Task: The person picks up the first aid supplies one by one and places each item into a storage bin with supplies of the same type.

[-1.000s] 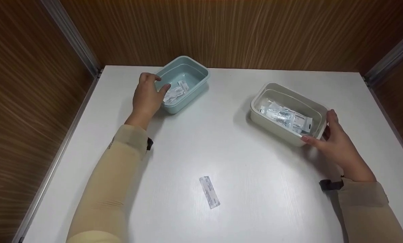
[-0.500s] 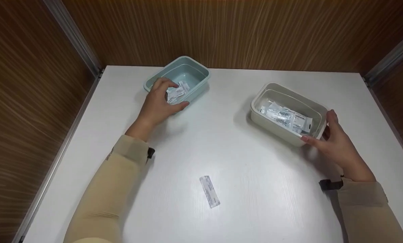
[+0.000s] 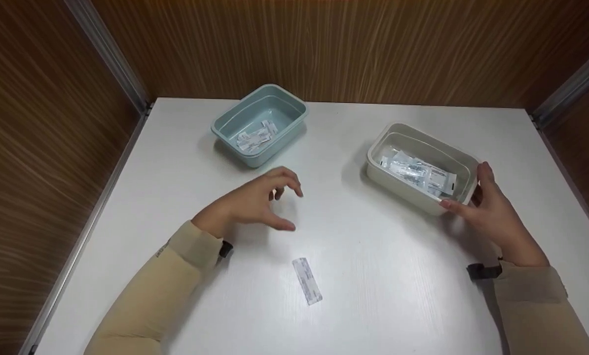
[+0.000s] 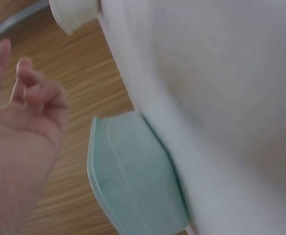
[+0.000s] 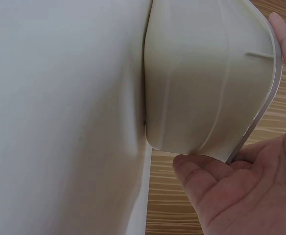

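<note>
My left hand (image 3: 254,199) hovers over the table, thumb and fingers apart in a loose curve around nothing. Near it on the table lies a slim white printed strip (image 3: 307,281), like a wrapped adhesive bandage. Behind this hand stands a pale blue plastic box (image 3: 284,135), with several similar small strips (image 3: 257,135) on its bottom. At the right, my right hand (image 3: 496,217) grips the near right corner of a beige plastic box (image 3: 403,185). White and clear printed sachets (image 3: 418,170) lie inside. The right wrist view shows thumb and fingers on the beige box's wall (image 5: 202,83) and rim.
Both boxes stand on a white table (image 3: 373,305). A wood-grain panel (image 3: 324,49) rises along its back edge, and another panel (image 3: 43,148) closes off the left side. A metal strip (image 3: 107,54) runs down the left corner.
My left hand has moved from the blue box's left side, past its front, toward the loose strip, staying without anything in it. The right hand and both boxes keep their places.
</note>
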The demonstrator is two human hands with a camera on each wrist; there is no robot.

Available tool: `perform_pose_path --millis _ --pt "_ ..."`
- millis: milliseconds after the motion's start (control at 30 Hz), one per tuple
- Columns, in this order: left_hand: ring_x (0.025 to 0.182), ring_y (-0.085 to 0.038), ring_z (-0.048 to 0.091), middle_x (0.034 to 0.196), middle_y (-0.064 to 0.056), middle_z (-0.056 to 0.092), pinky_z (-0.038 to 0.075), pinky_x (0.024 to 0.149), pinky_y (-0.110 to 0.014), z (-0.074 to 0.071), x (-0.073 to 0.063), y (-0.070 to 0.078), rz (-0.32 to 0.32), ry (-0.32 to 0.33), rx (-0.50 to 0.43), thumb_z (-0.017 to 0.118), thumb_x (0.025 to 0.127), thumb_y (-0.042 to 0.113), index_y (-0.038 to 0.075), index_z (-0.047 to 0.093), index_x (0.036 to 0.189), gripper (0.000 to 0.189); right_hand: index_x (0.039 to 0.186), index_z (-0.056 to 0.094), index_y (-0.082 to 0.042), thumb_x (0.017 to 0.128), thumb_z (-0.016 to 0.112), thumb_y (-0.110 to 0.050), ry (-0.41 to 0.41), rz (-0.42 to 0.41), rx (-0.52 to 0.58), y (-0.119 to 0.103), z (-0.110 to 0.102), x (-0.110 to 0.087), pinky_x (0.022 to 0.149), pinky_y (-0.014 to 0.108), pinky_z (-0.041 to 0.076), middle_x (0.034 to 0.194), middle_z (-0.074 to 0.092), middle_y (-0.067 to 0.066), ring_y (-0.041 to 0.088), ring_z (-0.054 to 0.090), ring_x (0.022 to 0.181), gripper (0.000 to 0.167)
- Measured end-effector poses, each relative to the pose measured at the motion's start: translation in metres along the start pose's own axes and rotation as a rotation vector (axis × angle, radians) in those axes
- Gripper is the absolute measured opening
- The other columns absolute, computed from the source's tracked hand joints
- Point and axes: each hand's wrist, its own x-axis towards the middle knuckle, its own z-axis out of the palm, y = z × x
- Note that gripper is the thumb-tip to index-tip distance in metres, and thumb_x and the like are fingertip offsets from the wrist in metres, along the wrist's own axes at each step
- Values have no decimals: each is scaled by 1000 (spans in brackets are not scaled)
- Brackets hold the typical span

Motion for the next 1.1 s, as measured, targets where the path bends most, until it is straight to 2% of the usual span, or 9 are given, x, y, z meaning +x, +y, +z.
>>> perform_pose_path --millis 133,333,433,500,600,733,800,933,1100 --pt "113 -43 55 147 -3 58 50 99 -48 15 -6 -1 14 -181 -46 105 80 26 12 75 136 64 178 -26 -22 105 85 -25 -5 11 -2 0 0 -1 122 6 31 188 -24 16 55 5 173 132" --pt "130 -30 52 145 -1 59 44 109 -38 33 -7 -1 26 -357 -74 105 79 22 15 81 133 59 180 -22 -25 104 85 -27 -5 20 -21 1 1 0 120 8 35 190 -16 19 56 8 172 131" --pt "135 -18 46 142 5 57 41 115 -34 38 -5 -1 9 -427 -30 106 78 22 23 85 131 57 181 -19 -25 104 86 -25 4 13 -10 0 0 0 119 6 36 190 -1 22 53 11 174 130" --pt "134 -12 42 140 10 56 40 117 -33 41 -4 -1 -18 -463 24 106 78 24 30 86 130 56 180 -21 -24 104 85 -25 5 18 -5 0 0 1 119 5 35 190 -1 23 51 10 174 130" --pt "131 -10 40 138 13 54 40 116 -34 46 -4 -1 -61 -496 84 106 78 26 37 86 129 55 180 -21 -23 105 85 -25 1 15 -7 -1 0 1 118 3 36 190 -1 24 52 10 174 130" --pt "128 -11 39 136 11 53 41 112 -33 52 -2 -2 -86 -504 140 106 78 25 42 86 128 57 182 -10 -23 103 86 -22 15 -8 -11 -1 1 2 110 0 40 184 18 24 51 24 171 124" --pt "124 -12 39 131 9 53 41 108 -31 53 -1 -2 -78 -502 181 105 79 23 41 87 128 55 182 -3 -22 103 86 -20 24 -23 -14 -1 1 2 106 -1 42 177 27 23 50 31 168 120" --pt "115 -12 37 120 8 50 38 101 -27 55 -1 -1 -47 -494 255 102 82 22 35 89 125 48 182 -2 -21 103 86 -19 28 -40 -13 -1 1 2 104 -1 43 175 28 22 48 36 165 118" --pt "114 -12 36 117 9 48 38 99 -25 56 -2 1 -61 -461 251 103 81 20 29 92 117 39 183 -3 -21 103 85 -16 28 -58 -3 0 2 2 108 0 42 179 24 24 48 33 166 118"
